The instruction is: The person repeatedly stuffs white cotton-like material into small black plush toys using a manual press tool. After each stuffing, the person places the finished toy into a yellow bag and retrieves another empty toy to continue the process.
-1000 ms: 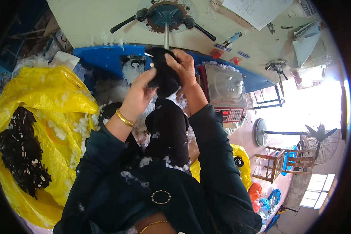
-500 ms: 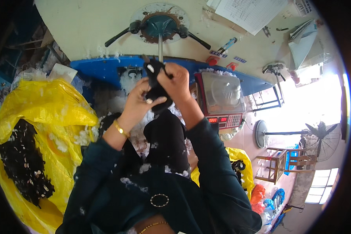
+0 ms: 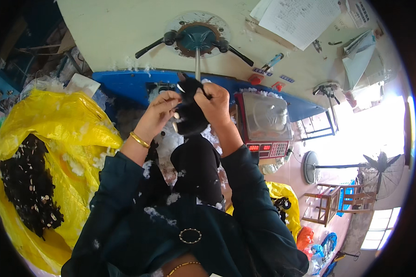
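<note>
At the far left, a large yellow plastic bag is seen standing open, and a heap of small black pieces with pale flecks is held inside it. White stuffing fibre is scattered over the bag, over the dark sleeves and over the blue tray behind the hands.

Near the middle, the left hand, with a gold bangle worn at its wrist, is closed in a pinch on the left side of a small black plush toy. The toy is held up in front of the chest, directly below a thin metal nozzle that hangs from a round teal fitting on the pale wall. The toy's top is seen at the tip of the nozzle, though whether the two are touching cannot be told. The right hand is clenched over the toy's upper right side, its fingers wrapped around the fabric.

Further right, a digital weighing scale with a steel pan and red display is set on the blue tray. At the far right, a standing fan is seen by a bright window.
</note>
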Demonstrator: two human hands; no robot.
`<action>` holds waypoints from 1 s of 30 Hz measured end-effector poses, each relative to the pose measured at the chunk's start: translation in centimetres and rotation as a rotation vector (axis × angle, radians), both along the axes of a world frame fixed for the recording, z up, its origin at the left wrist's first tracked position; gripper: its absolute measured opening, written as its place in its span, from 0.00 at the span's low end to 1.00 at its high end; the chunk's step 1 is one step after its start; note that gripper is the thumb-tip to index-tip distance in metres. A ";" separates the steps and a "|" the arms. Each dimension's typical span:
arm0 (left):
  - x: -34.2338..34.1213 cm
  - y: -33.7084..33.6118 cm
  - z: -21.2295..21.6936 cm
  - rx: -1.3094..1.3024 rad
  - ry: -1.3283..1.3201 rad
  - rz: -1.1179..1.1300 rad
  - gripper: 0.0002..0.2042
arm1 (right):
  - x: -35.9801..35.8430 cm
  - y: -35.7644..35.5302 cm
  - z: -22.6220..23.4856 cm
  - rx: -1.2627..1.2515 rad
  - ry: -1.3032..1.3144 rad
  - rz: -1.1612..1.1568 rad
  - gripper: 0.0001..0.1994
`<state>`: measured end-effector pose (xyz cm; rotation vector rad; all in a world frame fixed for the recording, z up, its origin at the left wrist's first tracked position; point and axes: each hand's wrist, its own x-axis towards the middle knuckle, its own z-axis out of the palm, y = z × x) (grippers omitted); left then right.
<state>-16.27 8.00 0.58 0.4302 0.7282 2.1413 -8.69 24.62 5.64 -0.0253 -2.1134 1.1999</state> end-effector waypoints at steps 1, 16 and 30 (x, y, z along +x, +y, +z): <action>0.1 0.4 -0.1 -0.056 0.009 0.041 0.08 | 0.3 0.2 0.1 0.018 0.003 0.017 0.16; 5.9 2.6 1.5 -0.164 0.120 0.283 0.15 | 6.2 -0.7 2.6 0.317 -0.263 0.004 0.38; 5.5 2.6 7.0 -0.429 0.281 0.338 0.15 | 2.4 4.3 1.0 -0.823 -0.339 0.538 0.27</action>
